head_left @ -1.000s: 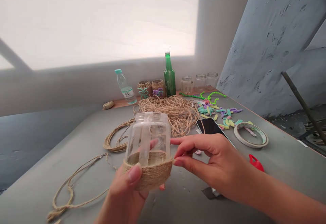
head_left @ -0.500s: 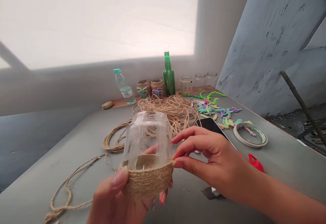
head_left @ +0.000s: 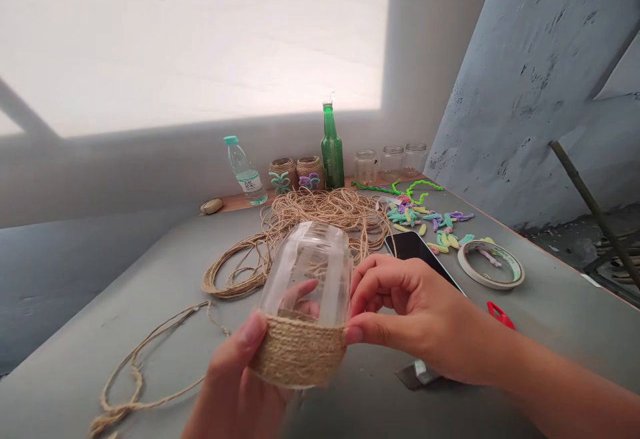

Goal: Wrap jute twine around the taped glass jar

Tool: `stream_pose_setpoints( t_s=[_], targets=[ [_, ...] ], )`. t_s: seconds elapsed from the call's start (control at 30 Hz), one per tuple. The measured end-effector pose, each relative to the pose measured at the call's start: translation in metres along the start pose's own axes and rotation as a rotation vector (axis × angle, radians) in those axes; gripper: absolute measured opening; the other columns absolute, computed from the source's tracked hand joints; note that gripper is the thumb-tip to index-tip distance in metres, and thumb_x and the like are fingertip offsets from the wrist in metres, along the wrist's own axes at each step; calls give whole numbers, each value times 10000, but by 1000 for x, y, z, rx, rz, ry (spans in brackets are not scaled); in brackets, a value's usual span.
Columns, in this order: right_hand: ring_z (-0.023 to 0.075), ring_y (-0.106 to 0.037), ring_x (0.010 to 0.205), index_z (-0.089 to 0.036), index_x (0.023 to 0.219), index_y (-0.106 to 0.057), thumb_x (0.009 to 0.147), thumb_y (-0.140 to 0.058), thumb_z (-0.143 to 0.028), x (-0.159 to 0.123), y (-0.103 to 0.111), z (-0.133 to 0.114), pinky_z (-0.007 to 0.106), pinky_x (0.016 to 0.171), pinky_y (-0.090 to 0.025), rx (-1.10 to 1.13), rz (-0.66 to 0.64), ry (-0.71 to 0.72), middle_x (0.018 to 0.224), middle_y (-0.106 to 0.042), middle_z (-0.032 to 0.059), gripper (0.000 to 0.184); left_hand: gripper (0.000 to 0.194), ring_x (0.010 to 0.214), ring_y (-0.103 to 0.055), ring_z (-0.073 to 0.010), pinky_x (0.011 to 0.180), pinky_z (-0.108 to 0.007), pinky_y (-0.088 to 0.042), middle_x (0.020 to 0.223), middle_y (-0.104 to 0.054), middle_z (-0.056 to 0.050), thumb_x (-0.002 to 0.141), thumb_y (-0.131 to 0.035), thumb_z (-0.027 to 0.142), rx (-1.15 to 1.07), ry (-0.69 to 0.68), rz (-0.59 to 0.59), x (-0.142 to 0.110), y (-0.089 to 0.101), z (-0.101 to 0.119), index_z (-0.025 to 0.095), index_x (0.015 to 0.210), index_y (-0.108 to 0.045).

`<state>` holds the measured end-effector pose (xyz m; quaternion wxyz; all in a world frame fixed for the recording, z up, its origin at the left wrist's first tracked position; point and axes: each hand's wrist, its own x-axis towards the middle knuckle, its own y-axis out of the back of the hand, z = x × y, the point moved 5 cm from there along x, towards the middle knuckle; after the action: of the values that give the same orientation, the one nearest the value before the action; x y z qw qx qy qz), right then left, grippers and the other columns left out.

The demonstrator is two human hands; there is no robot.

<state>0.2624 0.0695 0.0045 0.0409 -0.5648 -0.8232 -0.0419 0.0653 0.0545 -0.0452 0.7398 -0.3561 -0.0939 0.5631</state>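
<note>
A clear glass jar (head_left: 313, 272) tilts in the middle of the view, its lower end wrapped in rows of jute twine (head_left: 303, 352). My left hand (head_left: 243, 366) grips the jar from the left, thumb on the wrap; its fingers behind show through the glass. On the jar's right side, my right hand (head_left: 400, 312) has thumb and fingers closed at the upper edge of the wrap, pinching the twine there. From the left hand's side a loose length of twine (head_left: 150, 404) trails over the table.
Behind the jar lies a tangled heap of twine (head_left: 325, 209). A phone (head_left: 417, 247), a tape roll (head_left: 463, 272), a red object (head_left: 500, 316) and fuzzy coloured pieces (head_left: 445, 226) lie rightward. Bottles, including a green one (head_left: 332, 152), and jars (head_left: 393, 159) stand along the back.
The jar has shifted slightly right and tipped, so more of the wrap's front shows. My right hand's fingers have curled in closer against the glass.
</note>
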Motion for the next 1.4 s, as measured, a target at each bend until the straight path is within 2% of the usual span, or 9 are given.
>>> stream_pose_setpoints(
  t_s=[0.1, 0.3, 0.4, 0.57, 0.8, 1.0, 1.13, 1.3, 1.4],
  targets=[
    [156, -635, 912, -221, 833, -790, 836, -926, -334, -1, 1, 0, 285, 812, -518, -27, 44, 42, 971, -687, -8, 177, 524, 1072, -770, -373, 911, -460, -625, 1113, -860, -98, 864, -736, 581, 47, -77, 63, 0, -5, 3, 268, 1279, -802],
    [126, -639, 893, -238, 858, -786, 899, -874, -317, -7, -3, -8, 273, 865, -537, -206, 73, 160, 996, -659, -17, 125, 720, 1074, -786, -384, 905, -446, -643, 1171, -858, -103, 592, -994, 448, 126, -101, 107, 9, -2, 1, 277, 1263, -795],
    [129, -653, 944, -231, 920, -780, 952, -817, -289, -10, -6, -14, 263, 913, -530, -299, 45, 223, 1015, -659, -7, 76, 565, 1086, -784, -380, 940, -469, -641, 1175, -859, -104, 701, -913, 458, 53, -72, 139, 10, 3, -1, 284, 1230, -815],
    [121, -641, 937, -210, 956, -712, 995, -739, -213, -11, -7, -21, 240, 880, -502, -405, 31, 266, 1009, -672, -15, 47, 435, 1101, -768, -373, 844, -404, -689, 1219, -847, -63, 754, -845, 479, 27, -121, 57, 5, -3, 8, 277, 1139, -868],
    [120, -645, 896, -234, 1008, -708, 1047, -663, -239, -9, -11, -22, 231, 825, -484, -422, -43, 209, 979, -732, -43, 59, 379, 1167, -735, -373, 938, -456, -658, 1249, -829, -50, 923, -656, 449, -17, -88, -74, 0, 3, 9, 310, 1232, -828],
    [186, -685, 987, -242, 1073, -698, 994, -757, -371, -7, -5, -7, 299, 871, -491, -230, -38, -12, 1000, -789, -7, 162, 491, 1124, -737, -373, 915, -452, -650, 1304, -803, -87, 935, -595, 516, -56, -11, -182, -4, 3, 6, 288, 1326, -786],
    [183, -657, 917, -262, 1167, -696, 905, -857, -393, -7, -4, 4, 279, 766, -472, -100, -20, -179, 941, -765, -16, 334, 483, 1071, -742, -358, 874, -455, -654, 1306, -801, -88, 941, -593, 506, -65, -14, -163, -3, -1, 6, 281, 1322, -786],
    [154, -601, 822, -209, 884, -753, 898, -853, -406, -6, -7, -3, 243, 660, -452, -113, -51, -105, 875, -702, -11, 221, 422, 1056, -745, -339, 885, -436, -651, 1264, -810, -80, 917, -630, 472, -126, -56, -106, -3, -5, 7, 296, 1254, -814],
    [146, -580, 777, -213, 864, -762, 888, -858, -415, -6, -7, -3, 241, 653, -456, -98, -33, -108, 830, -671, -21, 225, 442, 1061, -743, -352, 900, -438, -640, 1232, -813, -98, 914, -616, 481, -136, -81, -50, -2, -3, 8, 291, 1263, -809]
  ],
)
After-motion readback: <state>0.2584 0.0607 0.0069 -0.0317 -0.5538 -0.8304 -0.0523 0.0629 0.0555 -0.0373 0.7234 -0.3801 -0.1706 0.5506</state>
